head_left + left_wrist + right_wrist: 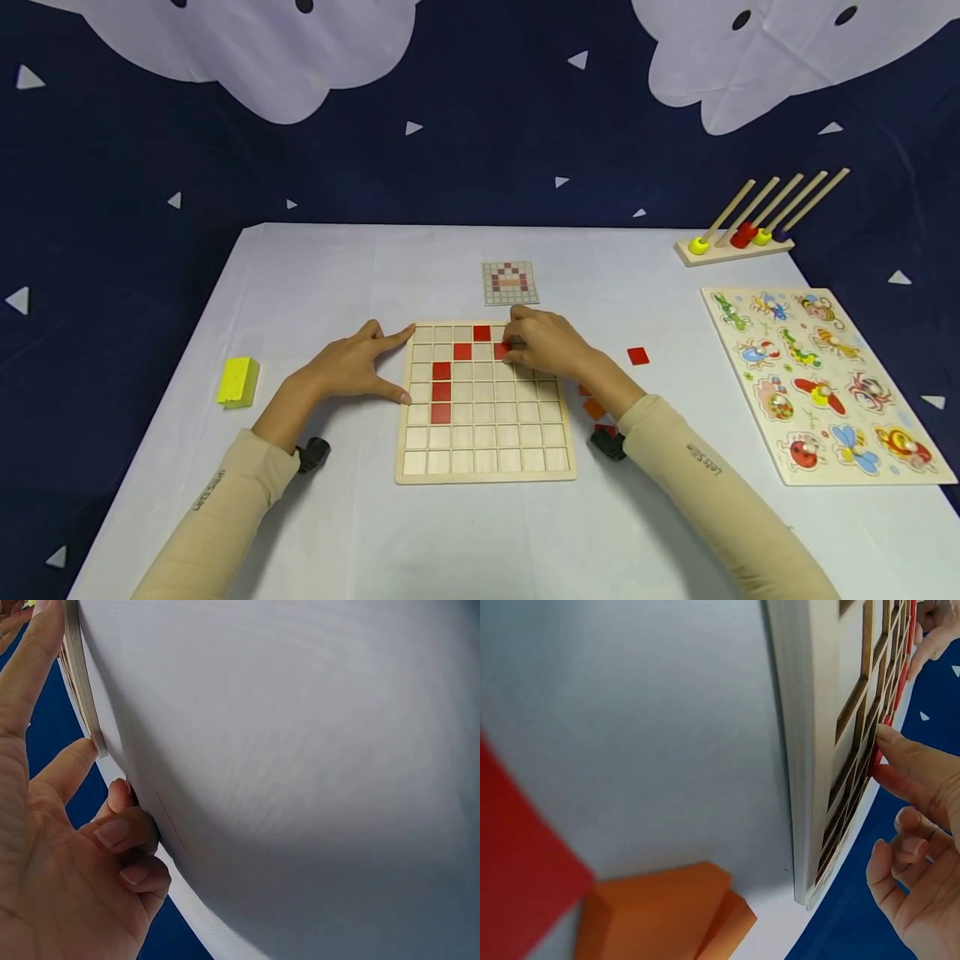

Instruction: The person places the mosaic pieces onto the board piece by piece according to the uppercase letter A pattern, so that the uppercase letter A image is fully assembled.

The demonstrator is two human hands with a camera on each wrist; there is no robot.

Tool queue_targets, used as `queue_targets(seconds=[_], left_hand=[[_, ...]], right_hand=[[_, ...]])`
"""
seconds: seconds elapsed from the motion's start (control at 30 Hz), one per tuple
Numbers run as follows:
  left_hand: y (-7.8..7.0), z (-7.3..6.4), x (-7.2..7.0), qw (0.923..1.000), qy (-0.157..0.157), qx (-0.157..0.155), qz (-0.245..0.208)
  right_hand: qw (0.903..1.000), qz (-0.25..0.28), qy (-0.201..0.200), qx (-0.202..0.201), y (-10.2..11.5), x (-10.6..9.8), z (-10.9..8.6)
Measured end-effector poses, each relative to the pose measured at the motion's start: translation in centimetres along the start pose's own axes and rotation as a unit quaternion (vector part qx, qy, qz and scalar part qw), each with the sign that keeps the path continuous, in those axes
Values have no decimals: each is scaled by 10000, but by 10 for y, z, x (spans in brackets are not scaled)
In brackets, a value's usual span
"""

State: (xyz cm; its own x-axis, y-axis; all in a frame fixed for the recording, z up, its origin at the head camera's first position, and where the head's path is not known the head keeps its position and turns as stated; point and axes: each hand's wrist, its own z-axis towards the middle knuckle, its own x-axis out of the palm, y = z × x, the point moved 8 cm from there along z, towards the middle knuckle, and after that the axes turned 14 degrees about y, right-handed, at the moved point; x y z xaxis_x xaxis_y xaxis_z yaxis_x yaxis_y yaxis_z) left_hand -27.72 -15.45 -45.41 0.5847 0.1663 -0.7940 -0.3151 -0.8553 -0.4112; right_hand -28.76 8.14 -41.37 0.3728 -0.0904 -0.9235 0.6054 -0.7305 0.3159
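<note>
A wooden grid board (487, 478) lies mid-table, with several red square tiles (441, 392) in its cells. My left hand (348, 362) braces the board's left edge with extended thumb and index finger; its other fingers curl, as the left wrist view shows. Over the upper right cells, my right hand (546, 342) pinches a red tile (501, 352) between thumb and index finger, right at a cell of the second row. In the right wrist view those fingertips (889, 735) meet at the tile, and the remaining fingers are bent. Behind the board lies a small pattern card (491, 293).
Right of the board lie a loose red tile (638, 357) and orange tiles (594, 408), partly hidden by the right arm. A yellow block (237, 382) sits at left. An insect puzzle board (765, 350) and a peg stand with beads (697, 258) occupy the right side.
</note>
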Motion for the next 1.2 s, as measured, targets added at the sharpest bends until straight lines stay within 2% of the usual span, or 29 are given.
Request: queue_targets(seconds=[0.23, 0.43, 0.57, 0.73, 1.0, 1.2], left_hand=[[-1, 0, 1, 10000, 42, -15, -14], [0, 1, 2, 10000, 30, 3, 27], [0, 1, 1, 10000, 21, 6, 57], [0, 0, 1, 10000, 37, 21, 57], [-1, 0, -2, 10000, 3, 4, 62], [0, 0, -1, 10000, 56, 3, 53]], right_hand=[[9997, -144, -178, 59, 0, 0, -3], [9993, 230, -234, 152, -11, -4, -13], [9978, 451, -262, 412, -26, -9, -28], [9959, 479, -306, 701, -47, -14, -48], [9924, 567, -419, 1005, -80, -22, -80], [9907, 543, -402, 1183, -99, -21, -102]])
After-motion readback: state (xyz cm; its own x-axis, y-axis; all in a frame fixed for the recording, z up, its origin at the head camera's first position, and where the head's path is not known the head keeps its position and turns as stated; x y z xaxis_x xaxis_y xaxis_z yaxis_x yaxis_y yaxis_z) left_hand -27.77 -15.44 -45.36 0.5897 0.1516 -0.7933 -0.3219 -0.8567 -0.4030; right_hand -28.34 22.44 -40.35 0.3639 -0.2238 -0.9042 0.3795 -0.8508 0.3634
